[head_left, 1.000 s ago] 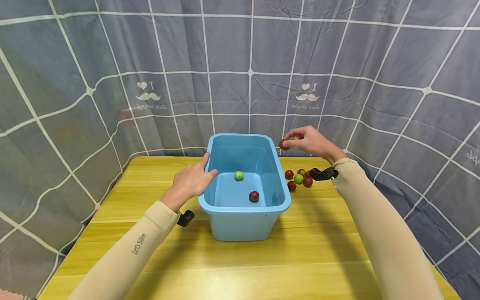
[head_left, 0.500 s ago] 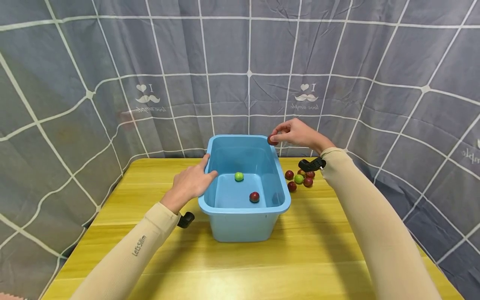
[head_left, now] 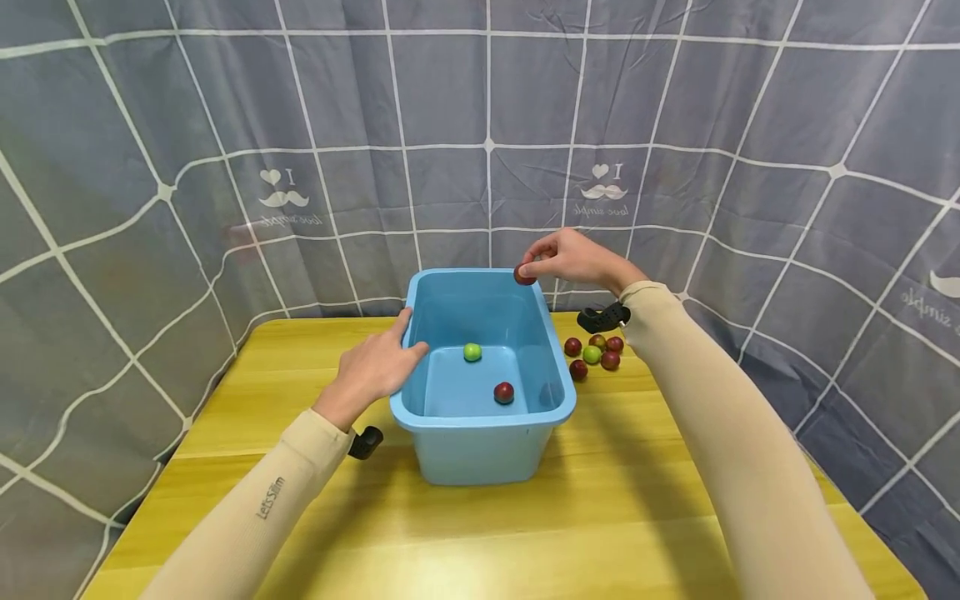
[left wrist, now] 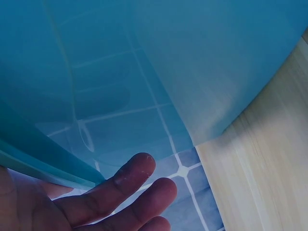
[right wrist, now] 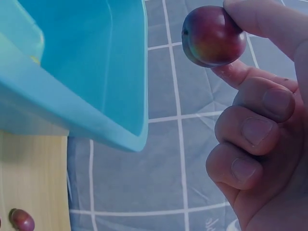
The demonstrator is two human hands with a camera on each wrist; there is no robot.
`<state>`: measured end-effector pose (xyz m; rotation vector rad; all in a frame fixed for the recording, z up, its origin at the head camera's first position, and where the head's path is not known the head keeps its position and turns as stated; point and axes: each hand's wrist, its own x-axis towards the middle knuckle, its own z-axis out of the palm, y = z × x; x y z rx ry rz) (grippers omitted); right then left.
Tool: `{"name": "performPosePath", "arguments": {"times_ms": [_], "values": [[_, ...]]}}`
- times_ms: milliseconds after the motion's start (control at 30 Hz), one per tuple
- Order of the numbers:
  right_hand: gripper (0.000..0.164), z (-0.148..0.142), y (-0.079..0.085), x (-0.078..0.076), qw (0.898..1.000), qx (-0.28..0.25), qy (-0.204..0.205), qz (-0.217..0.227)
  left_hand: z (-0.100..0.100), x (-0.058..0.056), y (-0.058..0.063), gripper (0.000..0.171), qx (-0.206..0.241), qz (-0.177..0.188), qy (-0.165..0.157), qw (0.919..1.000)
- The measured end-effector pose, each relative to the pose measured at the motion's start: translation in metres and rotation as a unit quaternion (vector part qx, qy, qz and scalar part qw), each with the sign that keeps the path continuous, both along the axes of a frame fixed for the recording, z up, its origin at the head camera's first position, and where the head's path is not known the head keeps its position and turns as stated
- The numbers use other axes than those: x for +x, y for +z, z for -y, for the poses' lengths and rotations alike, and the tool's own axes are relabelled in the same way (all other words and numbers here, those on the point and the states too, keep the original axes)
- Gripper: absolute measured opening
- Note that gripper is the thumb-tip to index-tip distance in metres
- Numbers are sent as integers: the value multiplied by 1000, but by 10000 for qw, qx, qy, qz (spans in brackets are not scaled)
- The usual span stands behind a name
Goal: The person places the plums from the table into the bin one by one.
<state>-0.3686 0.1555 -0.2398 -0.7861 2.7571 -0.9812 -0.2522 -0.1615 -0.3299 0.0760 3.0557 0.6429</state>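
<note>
A blue plastic tub (head_left: 480, 454) stands on the table with a green plum (head_left: 472, 352) and a dark red plum (head_left: 504, 392) apart on its floor. My left hand (head_left: 371, 367) holds the tub's left rim, the thumb over the inside and the fingers along the outside; in the left wrist view the fingertips (left wrist: 137, 168) show below the rim. Between thumb and index finger my right hand (head_left: 577, 257) pinches another dark red plum (right wrist: 214, 36), raised at the tub's far right corner. The other fingers of that hand are curled toward the palm.
Several red and green plums (head_left: 592, 354) lie grouped on the wooden table (head_left: 315, 500) to the right of the tub, below my right forearm. A grey curtain with white grid lines (head_left: 450, 100) hangs behind the table and at both sides.
My right hand has carried its plum leftward and slightly up, from beyond the tub's right side to its far right corner. The left hand stays on the rim.
</note>
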Motion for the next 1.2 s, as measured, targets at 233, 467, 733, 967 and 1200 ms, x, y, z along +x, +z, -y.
{"name": "performPosePath", "arguments": {"times_ms": [233,467,733,967,1200], "values": [[35,8,1,-4,9998,69,40,156,-2,-2,2,78,1,13,-12,10000],[32,24,2,-8,9992,117,291,247,-1,-1,3,78,9,7,-8,10000],[26,41,4,-11,9983,237,492,191,0,0,4,77,-28,-12,-7,10000],[22,62,0,-14,9962,432,682,315,4,3,3,77,-15,35,23,10000],[19,76,-8,-14,9944,744,619,431,3,3,4,77,-7,37,20,10000]]}}
